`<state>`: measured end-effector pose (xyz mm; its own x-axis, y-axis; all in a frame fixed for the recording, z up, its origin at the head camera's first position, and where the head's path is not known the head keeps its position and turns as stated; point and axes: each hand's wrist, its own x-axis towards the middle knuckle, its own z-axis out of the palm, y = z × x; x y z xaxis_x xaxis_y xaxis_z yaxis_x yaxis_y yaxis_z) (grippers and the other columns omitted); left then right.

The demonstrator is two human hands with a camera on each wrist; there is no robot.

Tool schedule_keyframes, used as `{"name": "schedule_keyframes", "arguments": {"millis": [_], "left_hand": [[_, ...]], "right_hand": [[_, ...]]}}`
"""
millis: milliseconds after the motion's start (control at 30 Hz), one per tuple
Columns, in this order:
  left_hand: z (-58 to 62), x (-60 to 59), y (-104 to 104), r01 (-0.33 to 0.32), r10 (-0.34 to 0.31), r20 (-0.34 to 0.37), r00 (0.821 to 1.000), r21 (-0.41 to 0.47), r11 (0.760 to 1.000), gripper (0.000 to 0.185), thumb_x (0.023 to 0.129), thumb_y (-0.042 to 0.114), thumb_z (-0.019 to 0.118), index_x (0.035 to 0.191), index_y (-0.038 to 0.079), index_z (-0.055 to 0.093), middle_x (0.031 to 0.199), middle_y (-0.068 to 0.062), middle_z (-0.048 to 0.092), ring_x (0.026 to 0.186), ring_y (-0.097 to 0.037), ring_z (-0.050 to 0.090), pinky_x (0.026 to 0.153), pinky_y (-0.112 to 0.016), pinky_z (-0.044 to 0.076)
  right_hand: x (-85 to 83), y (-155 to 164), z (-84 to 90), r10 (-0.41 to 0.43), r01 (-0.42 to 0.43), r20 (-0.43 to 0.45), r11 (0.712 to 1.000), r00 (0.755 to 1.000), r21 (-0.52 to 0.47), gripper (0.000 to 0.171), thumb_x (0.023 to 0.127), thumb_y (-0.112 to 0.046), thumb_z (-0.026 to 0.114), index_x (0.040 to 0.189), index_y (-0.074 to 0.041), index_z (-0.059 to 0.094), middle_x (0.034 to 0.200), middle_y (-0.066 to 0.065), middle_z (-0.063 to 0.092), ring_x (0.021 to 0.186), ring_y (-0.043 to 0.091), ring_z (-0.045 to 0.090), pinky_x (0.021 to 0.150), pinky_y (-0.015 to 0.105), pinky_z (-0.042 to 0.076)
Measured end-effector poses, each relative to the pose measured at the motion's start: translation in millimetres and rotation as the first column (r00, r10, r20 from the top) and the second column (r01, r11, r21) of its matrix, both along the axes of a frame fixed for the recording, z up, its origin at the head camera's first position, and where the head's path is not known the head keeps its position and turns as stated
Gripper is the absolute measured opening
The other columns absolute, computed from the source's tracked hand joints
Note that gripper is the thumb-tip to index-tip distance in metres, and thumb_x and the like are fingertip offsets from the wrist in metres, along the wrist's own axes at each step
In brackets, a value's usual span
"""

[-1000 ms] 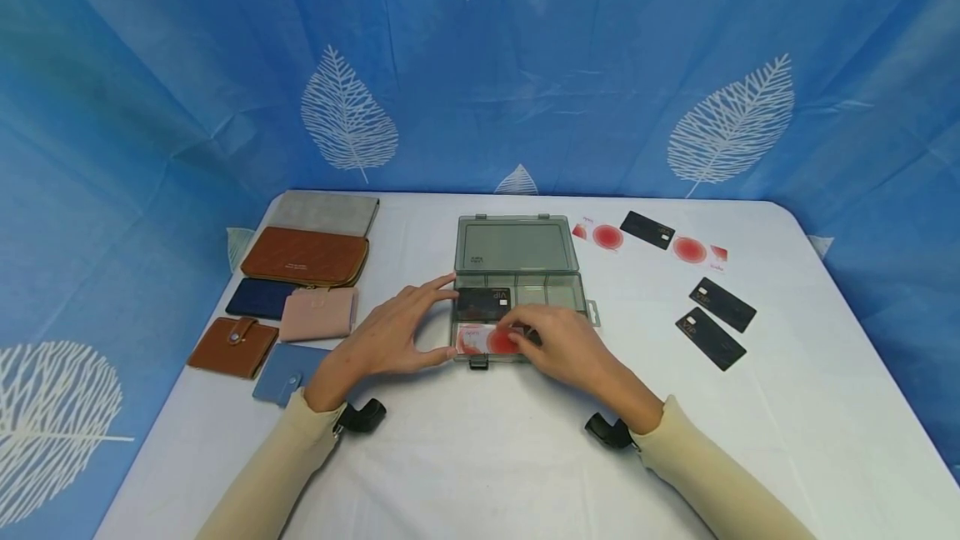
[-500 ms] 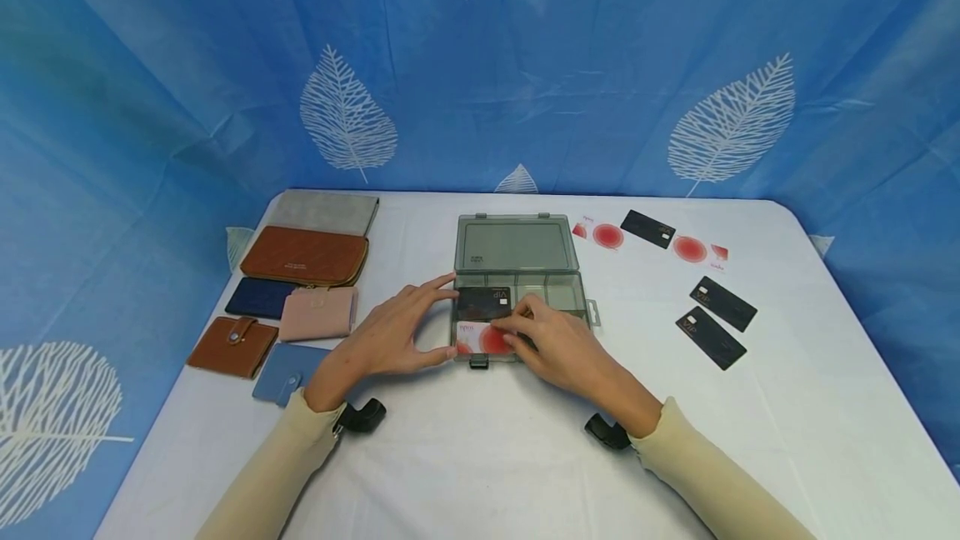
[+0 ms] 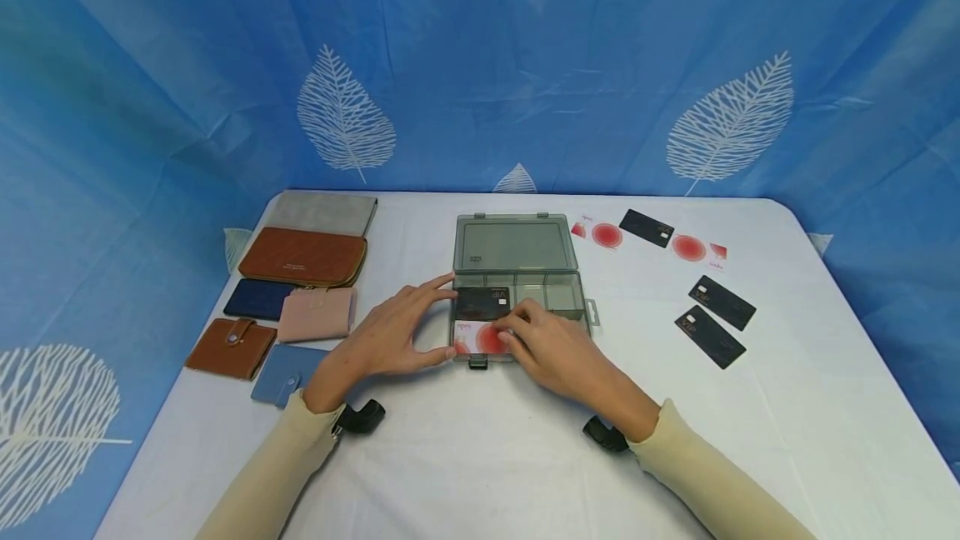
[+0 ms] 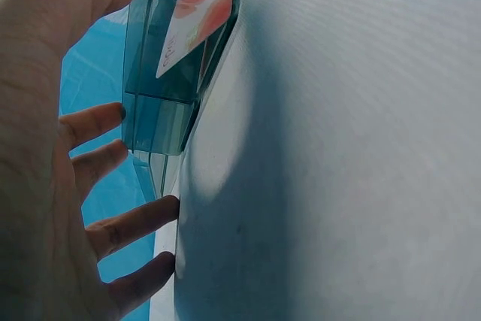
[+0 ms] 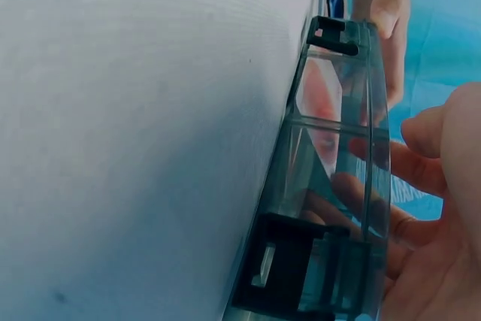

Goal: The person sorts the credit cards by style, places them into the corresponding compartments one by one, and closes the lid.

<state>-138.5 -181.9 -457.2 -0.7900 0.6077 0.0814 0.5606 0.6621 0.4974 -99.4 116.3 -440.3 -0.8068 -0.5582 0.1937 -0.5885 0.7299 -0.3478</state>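
A translucent grey-green compartment box (image 3: 515, 242) lies on the table with its lid folded back. In its near-left part sits a red-and-white card (image 3: 472, 337), which looks tilted inside the clear wall in the left wrist view. A black VIP card (image 3: 482, 302) lies just behind it. My right hand (image 3: 555, 348) reaches into the box and pinches the right end of the red-and-white card; the fingertips partly hide it. My left hand (image 3: 393, 332) touches the box's left side, thumb near the front corner and fingers spread toward the back.
Several wallets lie at the left, among them a brown long wallet (image 3: 303, 257), a pink wallet (image 3: 317, 314) and a blue wallet (image 3: 288, 372). Loose black cards (image 3: 710, 337) and red-and-white cards (image 3: 699, 250) lie at the right. A blue curtain (image 3: 562, 90) hangs behind the table.
My right fingers have shifted slightly left with the red-and-white card, which sits more squarely in the front-left part of the box. The left hand has stayed in place.
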Motion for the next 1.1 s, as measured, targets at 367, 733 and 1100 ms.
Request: {"name": "schedule_keyframes", "arguments": {"millis": [367,733,1100], "left_hand": [[0.0,-0.7,0,-0.005,0.005,0.003,1.0,0.001,1.0,0.084,0.091,0.058,0.078,0.16,0.018,0.051,0.177,0.002,0.029,0.143,-0.034,0.052,0.109,-0.062,0.048],[-1.6,-0.3,2,0.0,0.0,-0.006,1.0,-0.003,1.0,0.085,0.091,0.059,0.078,0.16,0.018,0.051,0.177,0.002,0.03,0.142,-0.034,0.053,0.107,-0.063,0.049],[-0.3,-0.6,1,0.0,0.0,-0.01,1.0,-0.003,1.0,0.086,0.091,0.057,0.079,0.161,0.017,0.051,0.177,0.004,0.029,0.144,-0.033,0.052,0.109,-0.062,0.048]], "right_hand": [[4.1,-4,0.1,-0.017,0.018,-0.006,0.998,1.0,0.055,0.028,0.11,-0.033,0.064,0.128,-0.018,0.078,0.116,0.003,0.067,0.083,0.013,0.067,0.066,0.032,0.055],[3.9,0,3.1,0.009,-0.01,0.029,0.999,1.0,0.031,0.034,0.111,-0.039,0.06,0.129,-0.015,0.078,0.12,0.004,0.073,0.105,0.021,0.073,0.088,0.044,0.062],[-19.3,36,30.2,-0.056,0.06,0.056,0.995,0.997,-0.076,0.034,0.107,-0.029,0.07,0.137,-0.015,0.073,0.126,0.006,0.071,0.101,0.025,0.075,0.08,0.048,0.061]]}}
